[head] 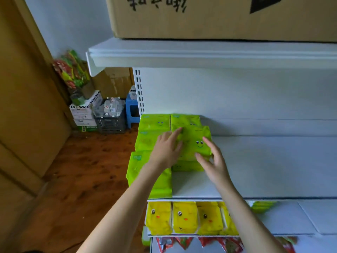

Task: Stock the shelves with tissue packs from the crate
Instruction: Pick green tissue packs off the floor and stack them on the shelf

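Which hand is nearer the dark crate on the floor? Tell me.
Left. The left hand rests on the green packs at the left end of the shelf, the side toward the dark crate. The right hand is farther right, at the smiley pack.

The left hand (166, 148) reaches in from 7 o'clock, flat, fingers toward 1 o'clock; the right hand (214, 162), from 5 o'clock, spreads its fingers toward 11 o'clock.

We count six green tissue packs (154, 122) mid-frame, four yellow packs (185, 217) at lower centre, and one cardboard box (218, 21) at the top.
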